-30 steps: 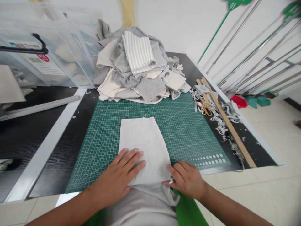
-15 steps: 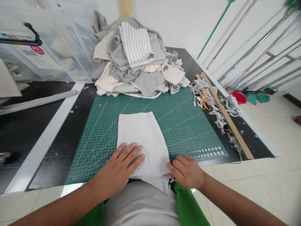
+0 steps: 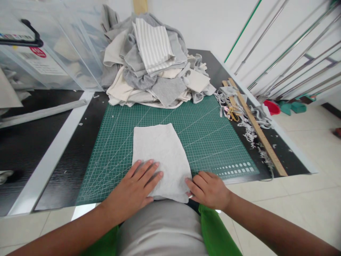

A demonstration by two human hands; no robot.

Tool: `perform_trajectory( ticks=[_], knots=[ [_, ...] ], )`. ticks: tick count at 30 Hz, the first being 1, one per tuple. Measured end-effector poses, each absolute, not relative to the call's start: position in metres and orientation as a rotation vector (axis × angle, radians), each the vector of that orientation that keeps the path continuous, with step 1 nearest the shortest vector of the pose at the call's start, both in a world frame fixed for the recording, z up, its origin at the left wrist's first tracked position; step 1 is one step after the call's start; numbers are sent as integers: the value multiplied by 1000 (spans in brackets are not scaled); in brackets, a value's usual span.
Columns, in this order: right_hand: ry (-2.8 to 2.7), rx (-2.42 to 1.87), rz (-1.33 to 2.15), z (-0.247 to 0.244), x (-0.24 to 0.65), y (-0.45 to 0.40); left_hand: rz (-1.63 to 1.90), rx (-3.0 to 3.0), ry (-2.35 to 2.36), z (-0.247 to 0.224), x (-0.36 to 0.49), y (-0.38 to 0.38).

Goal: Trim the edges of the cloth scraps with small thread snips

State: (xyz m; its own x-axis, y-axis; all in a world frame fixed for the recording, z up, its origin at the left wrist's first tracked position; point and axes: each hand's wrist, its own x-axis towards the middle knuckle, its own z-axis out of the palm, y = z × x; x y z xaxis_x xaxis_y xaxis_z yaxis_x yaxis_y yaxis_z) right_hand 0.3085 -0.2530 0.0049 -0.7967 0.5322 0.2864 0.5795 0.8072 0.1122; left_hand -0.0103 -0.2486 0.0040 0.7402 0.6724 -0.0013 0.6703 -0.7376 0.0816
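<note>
A light grey piece of fabric [image 3: 162, 149] lies flat on the green cutting mat [image 3: 117, 142], its lower edge at the front of the table. My left hand [image 3: 141, 181] rests on the lower left of the fabric, palm down with fingers spread. At the lower right corner, my right hand [image 3: 209, 190] is closed, its thumb and fingers pinching the fabric's edge. The fingertips there are partly hidden.
Behind the mat rises a heap of grey, cream and striped fabric [image 3: 170, 89]. To the right lie a wooden ruler [image 3: 258, 129], gold-handled scissors [image 3: 233, 114] and fabric scraps [image 3: 249, 133]. Clear plastic bins [image 3: 77, 46] stand at the back left.
The fabric's lower end, which hung over the table's front edge, now ends in a neat edge near it. My right hand has shifted slightly left; my left hand stays put.
</note>
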Motion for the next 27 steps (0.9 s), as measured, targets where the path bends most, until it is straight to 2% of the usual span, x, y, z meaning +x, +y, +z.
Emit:
perform_trajectory(
  ticks=[4, 7, 10, 13, 20, 27],
  knots=[
    [-2749, -877, 37, 26, 316, -250, 14, 2850, 914, 14, -26, -257],
    [-2611, -1127, 276, 57, 316, -236, 56, 2824, 832, 37, -30, -250],
    [-2383, -1361, 472, 86, 301, -207, 173, 2816, 884, 54, -14, -217],
    [-2208, -1403, 657, 97, 268, -160, 179, 2792, 917, 47, 17, -169],
    [-2133, -1271, 712, 47, 211, -54, 227, 2765, 765, 14, 58, -107],
    [-2221, -1207, 584, 16, 238, -38, 247, 2721, 747, 14, 45, -105]
  ],
)
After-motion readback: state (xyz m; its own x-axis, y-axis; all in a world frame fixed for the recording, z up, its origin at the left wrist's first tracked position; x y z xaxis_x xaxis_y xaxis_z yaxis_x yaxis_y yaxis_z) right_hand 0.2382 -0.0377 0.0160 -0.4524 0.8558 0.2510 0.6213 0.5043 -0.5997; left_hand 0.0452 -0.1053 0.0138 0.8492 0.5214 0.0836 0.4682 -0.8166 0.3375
